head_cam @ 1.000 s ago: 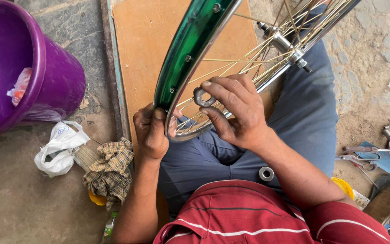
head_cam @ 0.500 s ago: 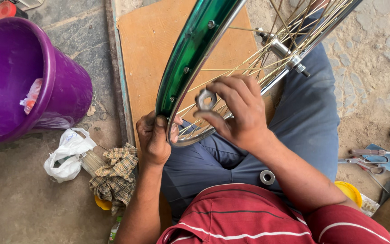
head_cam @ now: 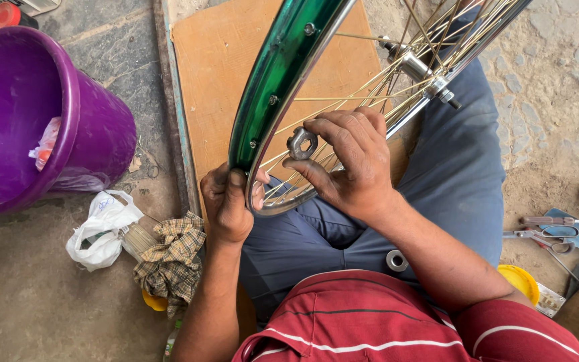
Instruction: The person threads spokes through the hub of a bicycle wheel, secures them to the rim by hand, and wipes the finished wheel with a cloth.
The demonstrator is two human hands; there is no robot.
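A green bicycle wheel rim (head_cam: 273, 80) with thin metal spokes and a silver hub (head_cam: 415, 67) stands tilted over my lap. My left hand (head_cam: 227, 204) grips the rim's lower edge, fingers wrapped around it. My right hand (head_cam: 350, 161) reaches in among the spokes and pinches a small round metal spoke wrench (head_cam: 301, 142) between thumb and fingers, close to the inside of the rim. A brown board (head_cam: 222, 60) lies flat behind the wheel.
A purple bucket (head_cam: 75, 127) stands at the left. A white plastic bag (head_cam: 98, 231) and a checked rag (head_cam: 172, 261) lie near my left knee. Scissors and hand tools (head_cam: 551, 234) lie on the dirt at right, beside a yellow lid (head_cam: 521, 281).
The camera view drifted, so the bucket sits more to the right in frame. My right hand has turned the wrench slightly on the spoke; my left hand keeps its grip.
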